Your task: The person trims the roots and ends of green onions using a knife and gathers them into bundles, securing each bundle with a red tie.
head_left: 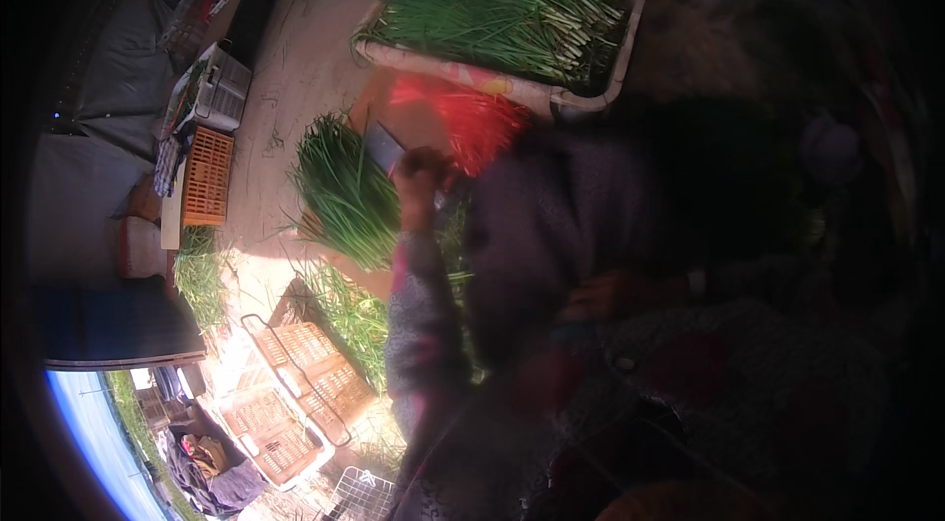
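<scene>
My left hand [423,174] reaches forward, its fingers closed at the lower corner of a flat grey rectangular thing [384,145], which looks like a wide blade. Just left of it lies a thick pile of green chives [346,188], stems toward me. Red plastic strips [477,125] are heaped beyond the hand, on a brown board or piece of cardboard [404,117]. My right hand [602,294] rests low in deep shade near my lap. Its fingers are too dark to make out.
A pale tub [635,24] full of chives stands at the far side. Orange slatted crates [209,176] and a white crate [224,88] stand at the left. Loose green leaves [349,309] and tan crates [315,373] lie in sunlight at the lower left.
</scene>
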Action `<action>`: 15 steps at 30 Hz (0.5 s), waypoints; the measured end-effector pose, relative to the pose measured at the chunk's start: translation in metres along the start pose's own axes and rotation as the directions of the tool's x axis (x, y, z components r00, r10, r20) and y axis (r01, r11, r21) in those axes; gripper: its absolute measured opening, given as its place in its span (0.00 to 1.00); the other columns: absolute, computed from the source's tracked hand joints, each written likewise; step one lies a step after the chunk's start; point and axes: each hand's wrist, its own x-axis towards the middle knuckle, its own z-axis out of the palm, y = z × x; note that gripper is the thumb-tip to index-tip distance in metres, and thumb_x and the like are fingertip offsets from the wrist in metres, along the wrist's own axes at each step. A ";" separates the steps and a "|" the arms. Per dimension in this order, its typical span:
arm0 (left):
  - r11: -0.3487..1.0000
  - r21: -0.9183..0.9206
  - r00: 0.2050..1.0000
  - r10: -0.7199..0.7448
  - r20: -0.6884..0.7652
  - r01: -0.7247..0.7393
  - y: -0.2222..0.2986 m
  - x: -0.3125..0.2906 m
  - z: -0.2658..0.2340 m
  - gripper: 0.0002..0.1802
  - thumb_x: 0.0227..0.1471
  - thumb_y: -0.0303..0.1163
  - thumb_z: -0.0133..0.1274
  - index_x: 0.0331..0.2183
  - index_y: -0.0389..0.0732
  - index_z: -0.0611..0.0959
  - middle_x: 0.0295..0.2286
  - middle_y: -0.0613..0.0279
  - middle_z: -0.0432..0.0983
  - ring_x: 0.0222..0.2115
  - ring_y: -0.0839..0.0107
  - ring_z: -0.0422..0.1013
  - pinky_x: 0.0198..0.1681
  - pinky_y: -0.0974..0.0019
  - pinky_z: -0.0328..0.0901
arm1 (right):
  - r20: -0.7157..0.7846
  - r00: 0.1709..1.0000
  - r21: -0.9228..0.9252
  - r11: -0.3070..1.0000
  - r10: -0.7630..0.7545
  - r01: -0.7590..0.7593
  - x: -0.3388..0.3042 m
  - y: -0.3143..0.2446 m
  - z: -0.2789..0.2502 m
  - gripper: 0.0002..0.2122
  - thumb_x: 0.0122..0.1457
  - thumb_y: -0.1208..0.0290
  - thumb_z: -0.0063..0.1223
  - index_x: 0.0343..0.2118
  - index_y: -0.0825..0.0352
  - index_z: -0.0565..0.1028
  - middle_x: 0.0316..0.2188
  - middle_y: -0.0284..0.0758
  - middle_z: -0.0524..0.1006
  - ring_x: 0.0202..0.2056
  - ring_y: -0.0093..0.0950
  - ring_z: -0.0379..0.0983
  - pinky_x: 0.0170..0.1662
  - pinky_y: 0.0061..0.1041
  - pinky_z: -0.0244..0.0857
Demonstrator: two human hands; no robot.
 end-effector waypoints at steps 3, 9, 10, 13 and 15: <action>0.990 0.136 0.992 0.060 -0.111 -0.045 -0.045 0.078 -0.021 0.11 0.52 0.23 0.55 0.39 0.31 0.78 0.31 0.53 0.79 0.30 0.63 0.78 0.30 0.65 0.74 | 0.032 0.997 0.078 0.995 -0.064 0.062 -0.013 0.023 0.009 0.17 0.60 0.68 0.53 0.53 0.60 0.73 0.42 0.34 0.78 0.46 0.28 0.75 0.48 0.28 0.72; 0.854 0.494 0.941 0.284 -0.186 -0.160 -0.124 0.188 -0.109 0.17 0.45 0.31 0.63 0.38 0.31 0.83 0.27 0.55 0.81 0.26 0.66 0.77 0.28 0.65 0.72 | 0.546 0.816 0.682 0.666 -0.189 -0.302 0.024 0.064 -0.133 0.16 0.62 0.70 0.52 0.52 0.63 0.73 0.45 0.34 0.78 0.49 0.27 0.74 0.51 0.27 0.69; 0.803 0.578 0.931 0.311 -0.192 -0.149 -0.129 0.192 -0.078 0.18 0.44 0.33 0.63 0.37 0.32 0.84 0.28 0.54 0.81 0.27 0.65 0.78 0.30 0.64 0.72 | 0.588 0.796 0.698 0.588 -0.144 -0.409 0.025 0.070 -0.161 0.15 0.62 0.70 0.52 0.52 0.64 0.73 0.45 0.34 0.78 0.50 0.27 0.74 0.51 0.27 0.69; 0.634 0.765 0.941 0.315 -0.124 -0.111 -0.106 0.186 -0.019 0.18 0.44 0.38 0.64 0.36 0.37 0.86 0.30 0.51 0.82 0.31 0.61 0.79 0.37 0.61 0.71 | 0.577 0.779 0.669 0.406 0.244 -0.623 0.030 0.114 -0.224 0.15 0.63 0.71 0.52 0.52 0.65 0.73 0.47 0.35 0.78 0.51 0.26 0.73 0.53 0.26 0.68; 0.517 0.853 0.926 0.354 -0.132 -0.076 -0.082 0.180 -0.033 0.17 0.46 0.40 0.63 0.36 0.39 0.87 0.32 0.48 0.82 0.34 0.58 0.79 0.40 0.59 0.71 | 0.322 0.755 0.736 0.351 0.572 -0.579 0.023 0.196 -0.218 0.15 0.64 0.71 0.52 0.51 0.70 0.72 0.46 0.37 0.78 0.51 0.27 0.73 0.53 0.27 0.67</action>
